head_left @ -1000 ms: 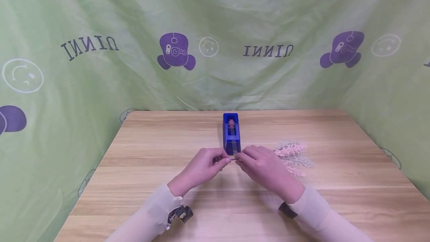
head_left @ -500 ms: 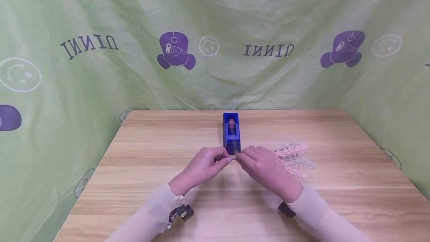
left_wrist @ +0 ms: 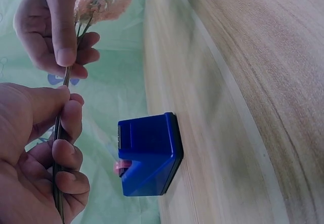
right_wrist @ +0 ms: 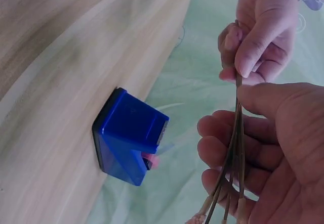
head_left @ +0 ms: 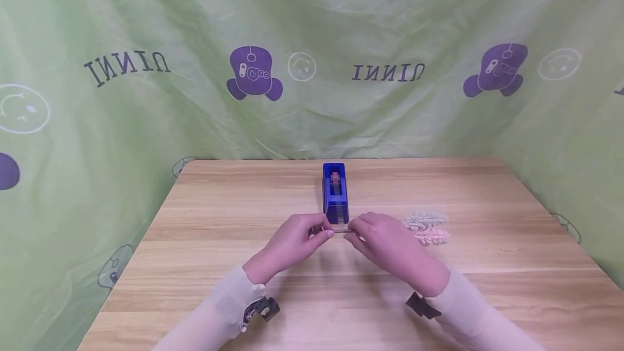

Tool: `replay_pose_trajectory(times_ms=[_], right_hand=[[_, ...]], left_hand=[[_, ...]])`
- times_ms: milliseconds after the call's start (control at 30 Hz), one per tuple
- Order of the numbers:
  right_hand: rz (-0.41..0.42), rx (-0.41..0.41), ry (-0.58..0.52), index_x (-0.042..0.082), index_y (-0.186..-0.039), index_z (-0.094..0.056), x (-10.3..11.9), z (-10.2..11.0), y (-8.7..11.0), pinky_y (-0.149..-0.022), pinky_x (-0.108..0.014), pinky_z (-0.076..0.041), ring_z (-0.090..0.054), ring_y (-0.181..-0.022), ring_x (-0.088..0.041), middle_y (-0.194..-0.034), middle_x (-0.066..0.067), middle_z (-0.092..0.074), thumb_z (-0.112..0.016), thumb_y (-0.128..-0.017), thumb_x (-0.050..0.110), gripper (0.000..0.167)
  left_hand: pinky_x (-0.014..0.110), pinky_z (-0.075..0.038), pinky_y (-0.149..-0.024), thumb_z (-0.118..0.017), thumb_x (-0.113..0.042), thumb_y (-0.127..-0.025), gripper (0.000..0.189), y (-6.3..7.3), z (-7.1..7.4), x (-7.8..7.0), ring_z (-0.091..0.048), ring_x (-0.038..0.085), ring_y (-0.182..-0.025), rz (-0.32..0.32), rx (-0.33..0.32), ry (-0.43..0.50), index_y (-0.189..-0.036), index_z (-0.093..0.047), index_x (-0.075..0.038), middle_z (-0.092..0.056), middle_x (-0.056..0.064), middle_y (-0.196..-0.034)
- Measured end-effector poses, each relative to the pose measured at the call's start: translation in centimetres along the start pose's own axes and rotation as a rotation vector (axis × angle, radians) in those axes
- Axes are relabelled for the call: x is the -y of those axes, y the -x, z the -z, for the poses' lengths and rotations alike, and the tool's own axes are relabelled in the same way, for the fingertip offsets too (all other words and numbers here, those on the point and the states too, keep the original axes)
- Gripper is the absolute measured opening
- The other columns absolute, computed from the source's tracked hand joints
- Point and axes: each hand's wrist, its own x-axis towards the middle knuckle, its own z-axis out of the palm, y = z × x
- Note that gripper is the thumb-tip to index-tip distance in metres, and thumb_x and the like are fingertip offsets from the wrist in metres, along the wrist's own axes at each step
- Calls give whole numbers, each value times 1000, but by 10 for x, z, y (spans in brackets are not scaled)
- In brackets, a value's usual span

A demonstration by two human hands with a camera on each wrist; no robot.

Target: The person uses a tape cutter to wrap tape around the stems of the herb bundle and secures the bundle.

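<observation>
Flowers point(head_left: 429, 235) held over a wooden table point(head_left: 219, 205)

Heads point(left_wrist: 114, 9) are super fluffy, pink and pale grey, on skinny brownish stems point(right_wrist: 237, 128). Left hand point(head_left: 292, 240) grips the lower stems, right hand point(head_left: 392, 245) pinches closer to the heads, near a blue tape dispenser point(left_wrist: 154, 148).

There are two grips point(head_left: 292, 244) point(head_left: 392, 249), one flower bunch point(left_wrist: 104, 6), one tape dispenser point(left_wrist: 151, 145), one table point(head_left: 244, 199).

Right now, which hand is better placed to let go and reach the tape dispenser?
Probably the right hand: the left hand has several fingers curled round the stems and could hold them alone; the tape dispenser is near both.
</observation>
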Motion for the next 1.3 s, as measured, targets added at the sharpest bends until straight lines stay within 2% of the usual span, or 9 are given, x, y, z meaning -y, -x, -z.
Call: replay_pose_trajectory(times_ms=[133, 267, 433, 600, 867, 1033, 1167, 1300], right_hand=[[-36, 45, -31, 15, -99, -77, 0, 1, 0, -73, -27, -60, -68, -77, -8, -86, 7, -74, -74, -98, 21, 6], [-51, 62, -56, 15, -98, -76, 1, 3, -1, -70, -25, -58, -65, -74, -6, -83, 9, -72, -73, -99, 19, 5], [-38, 57, -69, 14, -96, -75, 0, 3, -2, -68, -23, -57, -62, -72, -5, -82, 8, -71, -73, -98, 18, 5], [-39, 36, -77, 13, -96, -76, 0, 2, -1, -69, -24, -57, -65, -74, -6, -83, 7, -72, -75, -96, 16, 2], [-26, 11, -82, 14, -95, -77, -2, -2, 0, -70, -24, -59, -68, -76, -8, -84, 7, -74, -78, -93, 14, 2], [-31, 17, -91, 14, -92, -76, -2, -3, -1, -67, -22, -57, -65, -72, -5, -81, 7, -73, -80, -92, 14, 4], [-67, 50, -101, 16, -91, -75, -2, -3, -2, -63, -19, -53, -57, -66, -1, -78, 9, -69, -80, -92, 16, 5], [-113, 97, -133, 18, -90, -71, -2, -3, -3, -59, -16, -47, -47, -62, 2, -75, 12, -62, -78, -94, 18, 8]], left_hand=[[20, -41, -58, -69, -19, -101, 9, 0, 0, 1, -46, 3, -62, -1, 3, 3, -94, -72, -16, -64, -6, -75], [20, -41, -58, -69, -18, -101, 8, 0, 0, 2, -46, 2, -61, -8, 4, 6, -93, -71, -16, -64, -7, -75], [20, -42, -58, -69, -17, -100, 8, -1, -1, 3, -47, 2, -61, -9, 12, 20, -93, -70, -15, -61, -7, -72], [21, -44, -57, -68, -18, -101, 6, -2, -1, 4, -50, 4, -61, 5, 28, 21, -97, -73, -15, -65, -6, -76], [20, -40, -54, -62, -19, -105, 23, -4, -3, 5, -46, 3, -58, 12, 59, 11, -90, -75, -7, -66, -3, -73], [20, -40, -54, -64, -17, -104, 21, -5, -4, 5, -46, 2, -59, 18, 62, 26, -91, -75, -6, -64, -3, -72], [19, -41, -57, -67, -15, -102, 18, -5, -3, 5, -47, 3, -61, 14, 49, 30, -91, -76, -5, -60, -4, -71], [20, -45, -61, -69, -12, -100, 12, -6, -4, 6, -52, 5, -67, 3, 33, 38, -93, -77, -6, -67, -2, -77]])
